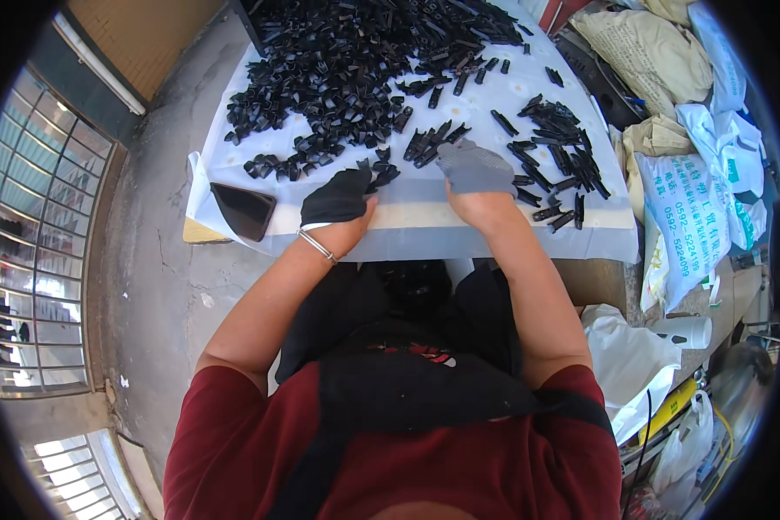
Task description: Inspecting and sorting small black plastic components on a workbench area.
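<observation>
My left hand, in a black glove with a metal bangle at the wrist, is curled closed at the table's near edge. Small black plastic clips show at its fingertips, and it appears to grip one. To its right, my right hand wears a grey glove. Its fingers are bent inward, and the back of the hand hides whatever they hold. Several long, narrow black plastic pieces lie just beyond it to the left. Another group of long black pieces spreads out on its right.
A large heap of black clips covers the far left of the white-covered table. A dark phone lies at the near left corner. Stuffed sacks crowd the right side; a barred window is at left.
</observation>
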Tool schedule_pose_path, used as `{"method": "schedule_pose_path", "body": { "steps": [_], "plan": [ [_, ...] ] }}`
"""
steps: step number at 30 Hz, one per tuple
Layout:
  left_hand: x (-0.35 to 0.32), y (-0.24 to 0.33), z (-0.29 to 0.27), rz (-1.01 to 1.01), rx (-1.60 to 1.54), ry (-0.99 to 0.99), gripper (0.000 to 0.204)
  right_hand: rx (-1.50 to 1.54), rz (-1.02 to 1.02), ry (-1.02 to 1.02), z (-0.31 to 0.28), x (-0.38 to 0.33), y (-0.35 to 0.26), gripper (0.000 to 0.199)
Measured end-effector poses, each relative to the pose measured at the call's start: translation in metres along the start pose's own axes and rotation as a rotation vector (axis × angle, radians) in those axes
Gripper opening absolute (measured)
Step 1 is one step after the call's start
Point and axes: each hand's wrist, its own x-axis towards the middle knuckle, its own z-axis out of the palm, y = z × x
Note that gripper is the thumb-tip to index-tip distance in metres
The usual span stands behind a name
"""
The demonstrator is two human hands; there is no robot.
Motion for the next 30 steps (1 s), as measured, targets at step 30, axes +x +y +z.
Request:
{"method": "schedule_pose_path", "body": {
  "steps": [30],
  "plan": [
    [-0.035, 0.033, -0.016, 0.211, -0.215, 0.092, 0.016, 0.760, -0.121, -0.203, -0.002, -0.057, -0.042, 0.017]
  ]
}}
